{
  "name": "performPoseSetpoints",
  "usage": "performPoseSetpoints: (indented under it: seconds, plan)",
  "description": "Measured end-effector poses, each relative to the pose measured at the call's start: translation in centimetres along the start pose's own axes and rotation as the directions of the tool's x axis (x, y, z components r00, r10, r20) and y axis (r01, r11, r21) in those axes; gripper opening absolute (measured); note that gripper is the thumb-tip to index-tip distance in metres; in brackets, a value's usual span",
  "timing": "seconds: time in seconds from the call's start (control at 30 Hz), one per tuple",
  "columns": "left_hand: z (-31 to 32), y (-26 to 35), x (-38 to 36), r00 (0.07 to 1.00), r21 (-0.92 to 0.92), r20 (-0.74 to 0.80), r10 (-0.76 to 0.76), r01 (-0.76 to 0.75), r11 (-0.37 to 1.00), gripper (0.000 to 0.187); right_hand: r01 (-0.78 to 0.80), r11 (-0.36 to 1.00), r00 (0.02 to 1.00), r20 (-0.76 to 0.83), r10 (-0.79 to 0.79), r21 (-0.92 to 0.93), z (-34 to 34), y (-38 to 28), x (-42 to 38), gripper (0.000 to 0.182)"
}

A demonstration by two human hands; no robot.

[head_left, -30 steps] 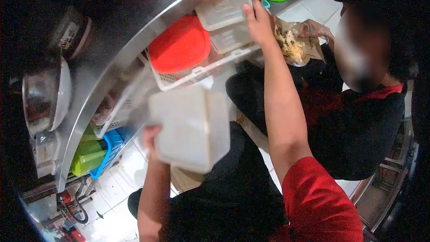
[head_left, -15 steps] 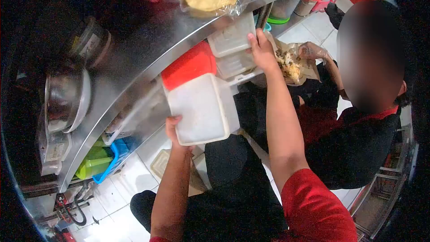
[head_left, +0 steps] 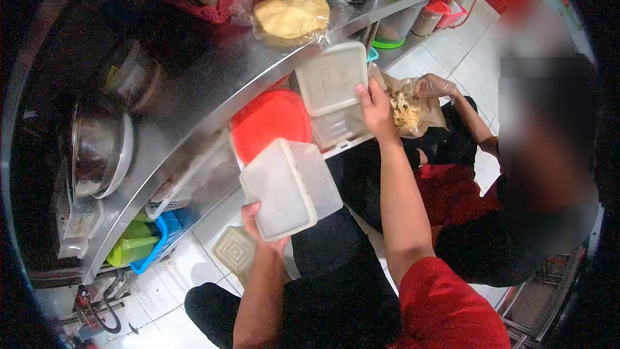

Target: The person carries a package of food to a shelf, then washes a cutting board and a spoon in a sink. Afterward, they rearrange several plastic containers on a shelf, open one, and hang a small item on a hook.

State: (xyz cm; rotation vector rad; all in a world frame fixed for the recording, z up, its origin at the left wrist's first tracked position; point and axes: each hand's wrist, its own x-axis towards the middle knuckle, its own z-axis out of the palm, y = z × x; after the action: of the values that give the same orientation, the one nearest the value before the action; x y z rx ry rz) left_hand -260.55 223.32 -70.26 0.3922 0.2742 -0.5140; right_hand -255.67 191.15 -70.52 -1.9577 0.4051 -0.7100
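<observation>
My left hand [head_left: 263, 227] grips a whitish translucent square container [head_left: 278, 187] at its lower left edge. The container is tilted, with one side wall turned to the right. My right hand [head_left: 380, 113] pinches the right edge of a pale square plastic lid or box [head_left: 332, 81], fingers partly hidden. Just below it is a clear plastic container [head_left: 339, 127]. A red round lid [head_left: 271, 123] lies between my two hands, partly behind the container in my left hand.
A steel shelf [head_left: 194, 116] curves above, bearing a bag of yellow rounds [head_left: 292, 16] and metal bowls [head_left: 97, 155]. At right, a person's gloved hand [head_left: 434, 85] is at food on brown paper [head_left: 407, 113]. A lidded box [head_left: 234, 252] sits on the floor tiles; a blue basket [head_left: 158, 242] is lower left.
The container in my left hand has turned, showing more of its side wall. The view has shifted, so the shelf appears lower. The person at right has leaned lower.
</observation>
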Motion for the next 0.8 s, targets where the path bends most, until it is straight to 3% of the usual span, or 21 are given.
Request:
performPoseSetpoints:
  seconds: [0.07,0.13,0.2,0.27,0.4,0.47,0.5,0.53,0.6,0.63,0.8]
  plan:
    - [-0.1,0.2,-0.1,0.999,0.061,-0.014,-0.031,0.032,0.998,0.072,0.096,0.995,0.987,-0.126,-0.097,-0.014,0.4,0.9,-0.4,0.032]
    - [-0.6,0.3,0.0,0.999,0.095,-0.03,-0.024,0.027,0.995,0.072,0.066,0.993,0.989,-0.128,-0.078,-0.093,-0.4,1.1,-0.8,0.032]
    - [-0.6,0.3,0.0,0.999,0.127,-0.041,-0.012,0.017,0.992,0.072,0.12,0.967,0.989,-0.116,-0.096,0.224,-1.5,1.0,-1.3,0.031]
    - [-0.2,0.2,-0.2,0.995,0.155,-0.089,-0.046,0.06,0.986,0.072,0.074,0.982,0.994,-0.087,-0.06,0.172,-2.7,0.8,-2.2,0.028]
    - [-0.2,-0.2,0.6,0.999,0.161,-0.048,0.01,-0.002,0.987,0.072,0.063,0.942,0.993,-0.116,-0.026,0.331,-3.8,-0.4,-3.6,0.026]
    - [-0.2,-0.4,1.3,0.997,0.102,-0.079,-0.002,0.01,0.995,0.068,-0.164,0.924,0.984,-0.014,0.18,0.346,-5.3,-1.4,-4.6,0.027]
    - [0.2,-0.4,1.6,0.997,0.094,-0.077,0.005,0.003,0.996,0.068,-0.246,0.936,0.967,0.002,0.253,0.251,-6.3,-3.9,-5.2,0.027]
    - [0.8,-0.5,1.9,0.999,0.094,-0.053,0.006,-0.001,0.996,0.068,-0.238,0.939,0.97,0.007,0.244,0.246,-6.5,-5.9,-5.5,0.027]
    - [1.6,-0.4,2.6,1.0,0.083,-0.026,0.011,-0.009,0.997,0.068,-0.149,0.856,0.971,-0.091,0.221,0.495,-5.9,-8.8,-6.1,0.028]
    - [1.9,-0.4,3.2,0.999,0.095,-0.031,0.034,-0.031,0.995,0.067,-0.235,0.875,0.966,0.0,0.259,0.423,-7.4,-7.9,-6.2,0.03]
    - [2.4,0.4,6.3,0.993,0.108,0.077,0.088,-0.096,0.99,0.067,-0.203,0.899,0.971,-0.038,0.235,0.387,-9.7,-8.6,-6.8,0.03]
